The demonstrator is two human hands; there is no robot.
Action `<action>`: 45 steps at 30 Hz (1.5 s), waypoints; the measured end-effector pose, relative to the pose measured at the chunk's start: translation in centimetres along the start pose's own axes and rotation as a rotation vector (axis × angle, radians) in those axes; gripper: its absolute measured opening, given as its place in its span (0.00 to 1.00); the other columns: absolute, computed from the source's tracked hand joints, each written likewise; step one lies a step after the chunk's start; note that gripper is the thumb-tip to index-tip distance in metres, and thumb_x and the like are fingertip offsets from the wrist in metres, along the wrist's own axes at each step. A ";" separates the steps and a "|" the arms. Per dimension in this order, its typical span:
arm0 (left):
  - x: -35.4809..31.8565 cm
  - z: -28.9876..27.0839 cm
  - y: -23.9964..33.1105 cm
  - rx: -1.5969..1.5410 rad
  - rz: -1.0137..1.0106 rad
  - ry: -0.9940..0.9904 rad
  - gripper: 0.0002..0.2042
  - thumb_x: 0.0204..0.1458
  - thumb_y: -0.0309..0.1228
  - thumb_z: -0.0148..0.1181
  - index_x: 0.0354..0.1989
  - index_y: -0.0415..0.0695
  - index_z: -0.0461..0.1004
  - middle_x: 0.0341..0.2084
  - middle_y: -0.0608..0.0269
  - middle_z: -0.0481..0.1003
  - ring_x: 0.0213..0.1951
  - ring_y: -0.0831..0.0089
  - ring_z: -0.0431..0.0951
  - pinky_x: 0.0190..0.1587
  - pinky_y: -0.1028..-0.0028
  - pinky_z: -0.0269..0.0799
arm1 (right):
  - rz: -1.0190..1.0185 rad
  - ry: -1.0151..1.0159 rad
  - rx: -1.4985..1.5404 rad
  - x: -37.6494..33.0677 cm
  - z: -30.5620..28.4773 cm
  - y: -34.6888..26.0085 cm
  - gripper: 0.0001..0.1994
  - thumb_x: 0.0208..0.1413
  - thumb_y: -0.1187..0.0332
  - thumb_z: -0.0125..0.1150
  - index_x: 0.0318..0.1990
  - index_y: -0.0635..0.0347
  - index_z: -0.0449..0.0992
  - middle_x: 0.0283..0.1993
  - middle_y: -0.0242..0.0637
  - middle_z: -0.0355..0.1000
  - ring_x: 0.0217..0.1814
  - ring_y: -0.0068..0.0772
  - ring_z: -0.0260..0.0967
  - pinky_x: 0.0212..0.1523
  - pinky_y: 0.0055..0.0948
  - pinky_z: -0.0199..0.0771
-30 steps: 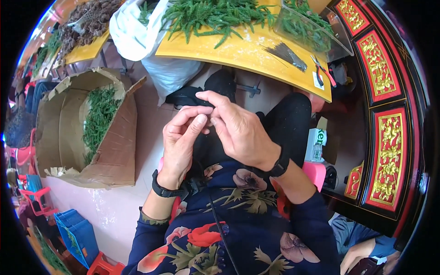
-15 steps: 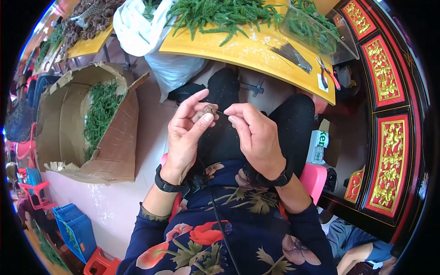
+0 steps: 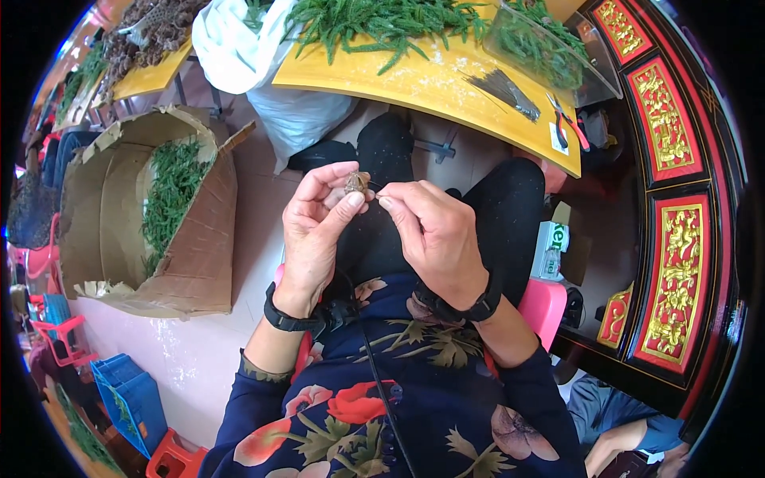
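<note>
Above my lap, my left hand (image 3: 312, 227) pinches a small brown pine cone (image 3: 357, 183) between thumb and fingers. Close beside it on the right, my right hand (image 3: 437, 231) has thumb and forefinger pressed together on a thin dark wire (image 3: 375, 190). The wire runs toward the cone; where it meets the cone is too small to make out. On the yellow table (image 3: 382, 89) ahead lie a bundle of thin dark wires (image 3: 506, 94) and red-and-black pliers (image 3: 564, 126).
Green artificial sprigs (image 3: 382, 24) and a clear bin of greenery (image 3: 550, 60) are on the table. At left stands a torn cardboard box (image 3: 195, 255); brown cones (image 3: 151, 36) are piled beyond. A white sack (image 3: 295, 119) hangs by the table. A carved red-and-gold panel (image 3: 673, 279) stands at right.
Both hands have shifted slightly left and the right hand's fingertips have come nearer the cone. The cone is turned a little in my left fingers.
</note>
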State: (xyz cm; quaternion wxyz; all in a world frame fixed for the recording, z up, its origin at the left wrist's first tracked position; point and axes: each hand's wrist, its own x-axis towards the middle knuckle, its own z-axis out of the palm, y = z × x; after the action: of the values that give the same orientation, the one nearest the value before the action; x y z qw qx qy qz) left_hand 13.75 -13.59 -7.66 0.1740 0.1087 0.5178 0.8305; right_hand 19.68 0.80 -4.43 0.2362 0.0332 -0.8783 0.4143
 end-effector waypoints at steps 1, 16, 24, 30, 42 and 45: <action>0.0 0.0 0.0 -0.001 0.002 -0.002 0.17 0.52 0.20 0.58 0.51 0.38 0.68 0.41 0.58 0.75 0.39 0.77 0.76 0.44 0.79 0.72 | -0.003 0.016 0.009 0.0 0.1 0.1 0.03 0.52 0.78 0.59 0.34 0.66 0.74 0.29 0.43 0.72 0.27 0.39 0.71 0.28 0.27 0.69; -0.1 0.2 0.2 0.001 -0.001 -0.078 0.14 0.55 0.22 0.56 0.49 0.37 0.69 0.40 0.58 0.75 0.39 0.76 0.76 0.43 0.78 0.72 | 0.076 0.106 0.087 0.2 1.2 -0.5 0.04 0.54 0.79 0.57 0.36 0.63 0.70 0.22 0.38 0.69 0.21 0.31 0.68 0.24 0.22 0.65; -0.2 -0.4 0.0 -0.131 -0.032 -0.100 0.12 0.59 0.28 0.51 0.49 0.39 0.69 0.40 0.57 0.75 0.38 0.76 0.76 0.43 0.78 0.72 | 0.095 0.094 0.119 0.1 1.2 -1.0 0.04 0.54 0.80 0.55 0.36 0.62 0.70 0.22 0.39 0.68 0.21 0.32 0.68 0.24 0.24 0.66; -0.3 -0.3 0.0 -0.150 0.009 -0.099 0.11 0.59 0.28 0.51 0.48 0.39 0.71 0.40 0.56 0.75 0.38 0.75 0.75 0.44 0.77 0.71 | 0.015 0.096 0.056 -0.1 0.8 -0.5 0.04 0.53 0.80 0.56 0.36 0.63 0.70 0.24 0.40 0.69 0.22 0.33 0.70 0.24 0.24 0.67; -0.4 -0.3 0.4 -0.194 0.022 -0.169 0.11 0.59 0.28 0.50 0.47 0.38 0.71 0.41 0.56 0.75 0.39 0.75 0.74 0.45 0.76 0.70 | 0.031 0.079 0.203 -0.2 0.6 -0.8 0.03 0.54 0.80 0.56 0.36 0.65 0.71 0.26 0.39 0.73 0.27 0.28 0.74 0.27 0.21 0.71; -0.5 -0.4 0.4 -0.166 0.043 -0.182 0.11 0.59 0.28 0.50 0.47 0.38 0.71 0.42 0.56 0.74 0.39 0.75 0.74 0.45 0.75 0.70 | 0.025 0.070 0.206 0.3 0.3 -1.2 0.03 0.54 0.80 0.56 0.36 0.65 0.71 0.26 0.38 0.73 0.27 0.26 0.74 0.28 0.20 0.71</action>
State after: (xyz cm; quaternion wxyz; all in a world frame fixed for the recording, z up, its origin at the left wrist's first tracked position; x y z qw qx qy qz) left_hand 14.00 -14.28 -7.49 0.2106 0.1800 0.4268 0.8609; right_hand 19.63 -0.19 -3.62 0.2571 0.0317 -0.8227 0.5061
